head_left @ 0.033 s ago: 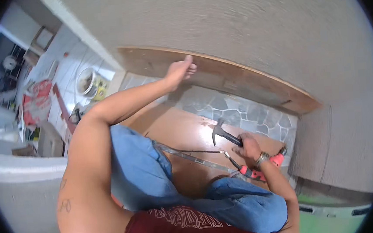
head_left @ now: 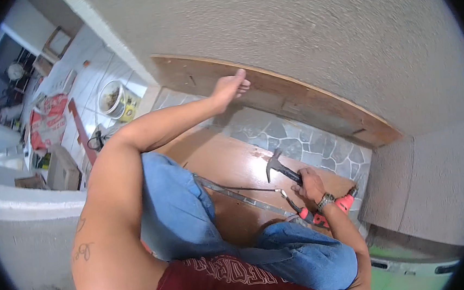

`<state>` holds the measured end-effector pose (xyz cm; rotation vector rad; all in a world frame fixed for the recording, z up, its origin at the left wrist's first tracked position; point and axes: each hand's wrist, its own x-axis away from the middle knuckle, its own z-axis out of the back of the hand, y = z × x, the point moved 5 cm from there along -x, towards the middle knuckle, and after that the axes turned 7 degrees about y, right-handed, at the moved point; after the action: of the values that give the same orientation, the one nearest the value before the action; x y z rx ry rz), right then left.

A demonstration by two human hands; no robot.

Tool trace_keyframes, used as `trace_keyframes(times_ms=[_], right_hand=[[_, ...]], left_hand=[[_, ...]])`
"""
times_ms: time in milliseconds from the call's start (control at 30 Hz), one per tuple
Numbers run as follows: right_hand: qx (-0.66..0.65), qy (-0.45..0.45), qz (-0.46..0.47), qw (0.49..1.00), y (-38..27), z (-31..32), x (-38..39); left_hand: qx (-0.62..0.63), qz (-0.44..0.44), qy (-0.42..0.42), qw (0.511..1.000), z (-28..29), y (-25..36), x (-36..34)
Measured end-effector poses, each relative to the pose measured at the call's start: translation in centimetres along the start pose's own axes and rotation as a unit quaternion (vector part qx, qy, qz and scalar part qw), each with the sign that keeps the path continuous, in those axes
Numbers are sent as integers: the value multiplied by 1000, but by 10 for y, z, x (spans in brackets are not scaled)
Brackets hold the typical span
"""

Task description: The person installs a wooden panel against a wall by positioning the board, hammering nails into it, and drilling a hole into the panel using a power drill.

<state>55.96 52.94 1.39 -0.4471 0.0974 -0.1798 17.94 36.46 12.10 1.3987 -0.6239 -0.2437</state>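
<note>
A long wooden board [head_left: 322,110] stands on edge along the foot of the rough wall. My left hand [head_left: 230,89] is at its upper part, thumb up by the top edge and fingers curled, with nothing visible in them; whether it presses on the wood I cannot tell. Low on the right, my right hand [head_left: 310,185] grips the handle of a claw hammer [head_left: 283,168], head toward the upper left. Beside that hand a red-and-black drill [head_left: 345,201] lies on a brown panel [head_left: 230,150], near a cable and a metal strip [head_left: 247,201] that runs across the panel.
Grey stone-pattern tiles [head_left: 274,130] show between panel and board. A grey block step [head_left: 388,187] is at right, above a green surface [head_left: 417,277]. On white tiles at left are a bucket [head_left: 128,108], red-and-white sack [head_left: 45,129], box [head_left: 59,169] and long strip [head_left: 81,129].
The view has shifted slightly. My hands, the hammer and the board show no clear change in how they lie to one another.
</note>
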Motion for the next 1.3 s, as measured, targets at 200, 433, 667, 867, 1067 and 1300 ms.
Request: trace_keyframes(times_ms=[200,433,667,867,1067,1300], right_hand=[[1,-117,-55,992,3,0,-17],[-67,-59,-173,981,2,74,-7],[-639,165,-247,710,-45,93,-6],[-716,332,-262,555,-27,73,1],[-689,408,-264,538,6,47,-19],[-733,490,-173,438,30,28,-90]], left_hand=[[-2,37,28,999,-1,1,12],[0,108,-117,987,-68,6,23],[-256,-188,-225,921,-127,41,40],[-267,-111,-337,896,-243,28,50],[-226,-108,-186,950,-294,24,27],[-289,-104,-109,945,-300,27,30]])
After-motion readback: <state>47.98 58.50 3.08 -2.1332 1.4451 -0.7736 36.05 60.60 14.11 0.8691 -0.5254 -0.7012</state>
